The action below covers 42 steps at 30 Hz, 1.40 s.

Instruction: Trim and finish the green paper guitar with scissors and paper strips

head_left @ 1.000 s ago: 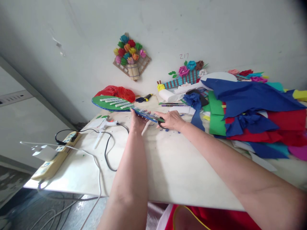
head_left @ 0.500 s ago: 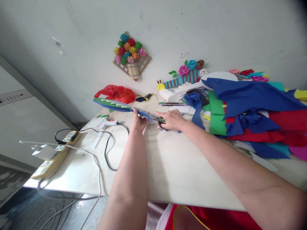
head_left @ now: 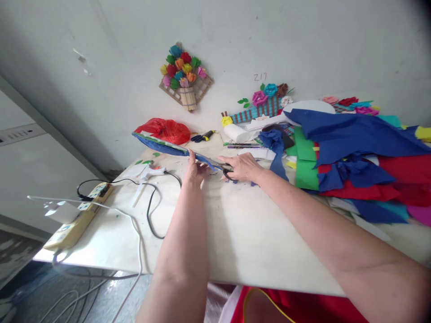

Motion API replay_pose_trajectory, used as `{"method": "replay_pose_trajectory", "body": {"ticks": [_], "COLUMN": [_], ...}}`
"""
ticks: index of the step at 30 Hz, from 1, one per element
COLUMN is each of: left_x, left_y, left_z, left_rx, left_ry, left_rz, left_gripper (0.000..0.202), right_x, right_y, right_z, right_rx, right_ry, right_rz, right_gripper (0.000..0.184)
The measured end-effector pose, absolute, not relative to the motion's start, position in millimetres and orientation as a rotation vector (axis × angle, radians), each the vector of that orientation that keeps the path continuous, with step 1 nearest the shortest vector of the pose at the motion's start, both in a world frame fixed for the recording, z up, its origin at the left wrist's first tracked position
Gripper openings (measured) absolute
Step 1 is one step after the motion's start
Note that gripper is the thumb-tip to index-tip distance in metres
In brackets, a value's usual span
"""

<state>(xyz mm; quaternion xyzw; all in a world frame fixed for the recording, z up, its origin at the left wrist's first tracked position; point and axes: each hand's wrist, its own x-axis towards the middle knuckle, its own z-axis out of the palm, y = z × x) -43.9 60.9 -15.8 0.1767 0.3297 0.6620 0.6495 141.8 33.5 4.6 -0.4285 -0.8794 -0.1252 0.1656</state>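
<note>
A flat craft panel (head_left: 160, 146), blue along its near side with a thin strip of green and white on top, is held above the table almost edge-on. My left hand (head_left: 194, 173) grips its right part, thumb on top and fingers underneath. In my right hand (head_left: 246, 166) are scissors (head_left: 227, 169) with dark handle loops. Their blades point left along the blue edge, close to my left fingers. A loose blue strip hangs by the blades. Whether the blades are closed on the blue material is hard to see.
A glue gun (head_left: 147, 176) lies left on the table (head_left: 249, 242), its cord running near a power strip (head_left: 79, 217). Behind are a red plastic bag (head_left: 164, 130) and yellow-black pliers (head_left: 202, 136). Coloured sheets (head_left: 357, 139) pile up at right. Paper flowers (head_left: 183, 67) hang on the wall.
The panel has tilted, so less of its green top and more of its blue side shows. Both hands keep their hold and have barely moved.
</note>
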Motion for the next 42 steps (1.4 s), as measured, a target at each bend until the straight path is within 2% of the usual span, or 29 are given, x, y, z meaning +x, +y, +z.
{"method": "replay_pose_trajectory", "body": {"ticks": [10,21,42], "left_x": [-44.4,-45.2,-47.0], "left_y": [52.2,53.1,56.0], "left_z": [-12.1,-11.5,-13.7], "left_rx": [0.438,0.418,0.386], "left_ry": [0.694,0.696,0.682], "left_rz": [1.473,1.463,1.451], "left_gripper": [0.038,0.039,0.038], "right_x": [142.2,144.1,141.1], "right_y": [33.5,33.9,34.1], "right_z": [7.3,8.6,5.5], "right_rx": [-1.235,-1.23,-1.232], "right_ry": [-2.528,-2.537,-2.484], "right_rz": [-0.301,-0.315,-0.299], "right_gripper": [0.072,0.077,0.069]}}
